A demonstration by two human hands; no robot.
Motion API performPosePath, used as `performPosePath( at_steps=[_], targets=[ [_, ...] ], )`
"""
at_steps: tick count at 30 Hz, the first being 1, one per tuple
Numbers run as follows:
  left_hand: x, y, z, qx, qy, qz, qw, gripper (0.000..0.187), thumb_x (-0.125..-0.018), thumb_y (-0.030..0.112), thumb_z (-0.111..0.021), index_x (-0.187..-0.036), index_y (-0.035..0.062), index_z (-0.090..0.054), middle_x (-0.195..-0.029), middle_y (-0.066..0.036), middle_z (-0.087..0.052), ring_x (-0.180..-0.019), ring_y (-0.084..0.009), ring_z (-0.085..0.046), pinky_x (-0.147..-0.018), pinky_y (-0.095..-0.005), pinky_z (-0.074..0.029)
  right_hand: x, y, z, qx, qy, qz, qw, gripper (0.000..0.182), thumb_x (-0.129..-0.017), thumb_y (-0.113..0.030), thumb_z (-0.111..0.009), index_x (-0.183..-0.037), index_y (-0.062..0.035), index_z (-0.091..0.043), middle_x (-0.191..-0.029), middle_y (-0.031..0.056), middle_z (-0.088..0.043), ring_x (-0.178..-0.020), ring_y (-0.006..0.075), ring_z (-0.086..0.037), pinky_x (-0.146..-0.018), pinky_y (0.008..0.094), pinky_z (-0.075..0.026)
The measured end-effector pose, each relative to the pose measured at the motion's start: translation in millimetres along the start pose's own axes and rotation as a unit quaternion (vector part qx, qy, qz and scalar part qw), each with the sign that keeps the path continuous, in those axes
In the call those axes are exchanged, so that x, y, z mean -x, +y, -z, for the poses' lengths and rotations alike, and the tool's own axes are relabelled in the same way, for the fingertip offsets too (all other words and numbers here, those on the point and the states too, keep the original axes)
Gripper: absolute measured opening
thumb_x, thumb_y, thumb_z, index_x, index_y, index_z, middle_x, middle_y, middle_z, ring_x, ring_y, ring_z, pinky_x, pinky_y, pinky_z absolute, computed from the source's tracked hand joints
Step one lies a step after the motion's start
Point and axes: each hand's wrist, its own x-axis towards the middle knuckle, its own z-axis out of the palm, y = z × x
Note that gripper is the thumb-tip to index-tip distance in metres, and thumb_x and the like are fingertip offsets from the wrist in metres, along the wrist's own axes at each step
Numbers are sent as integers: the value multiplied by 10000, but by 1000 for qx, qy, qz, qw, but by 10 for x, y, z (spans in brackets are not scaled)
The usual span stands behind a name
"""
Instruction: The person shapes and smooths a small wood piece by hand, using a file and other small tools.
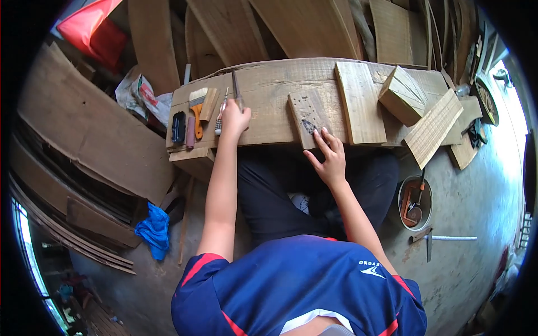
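Note:
My left hand (235, 116) is closed at the left part of the wooden bench (269, 120), at the near end of a long pointed tool (236, 87); its fingers partly hide that end. A screwdriver (219, 124) with a checkered handle lies just left of this hand. My right hand (330, 155) is spread open, its fingertips resting on the near end of a small wooden block (305, 109) dotted with dark holes. A dark patch shows on the block beside those fingertips.
Left on the bench are a brush (198, 109), a wood piece (209, 105), a black object (178, 127) and a reddish-brown cylinder (190, 132). Right are a board (361, 106), a thick block (402, 96) and a slanting board (434, 129). A tool bucket (415, 203) and hammer-like tool (428, 245) occupy the floor.

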Motion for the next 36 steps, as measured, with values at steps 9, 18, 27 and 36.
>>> performPosePath(
  at_steps=[9, 18, 27, 36],
  targets=[
    [1064, 132, 135, 55, -162, 69, 983, 466, -906, 334, -634, -1158, -34, -497, -863, -209, -663, -788, -354, -669, -708, -427, -531, -156, 38, 54, -23, -8, -32, 999, 558, -668, -474, -850, -1098, -156, -689, -1250, 108, -524, -1155, 322, -523, -976, 431, -435],
    [1536, 40, 369, 75, -108, -186, 974, 440, -790, 256, -805, -1069, -8, -589, -836, -119, -603, -752, -254, -612, -694, -350, -504, -371, 159, -170, 17, -42, -32, 998, 1390, -515, -696, -845, -1486, 84, -228, -1444, 299, -424, -1353, 423, -421, -1142, 512, -311],
    [1653, 491, 581, 88, -150, -141, 975, 504, -900, 189, -659, -1377, 114, -515, -945, -186, -613, -853, -397, -621, -775, -460, -501, -527, 53, -244, 48, -28, -86, 995, 1409, -460, -709, -860, -1414, 140, -266, -1271, 349, -528, -1183, 496, -533, -1040, 481, -431],
    [1732, 597, 417, 3, -135, -180, 974, 546, -958, 223, -605, -1475, 149, -445, -833, -165, -565, -684, -374, -638, -622, -464, -527, -493, 122, -297, 11, -44, -93, 995, 1388, -485, -623, -887, -1439, 141, -229, -1377, 367, -426, -1277, 473, -477, -1077, 464, -413]
  ],
)
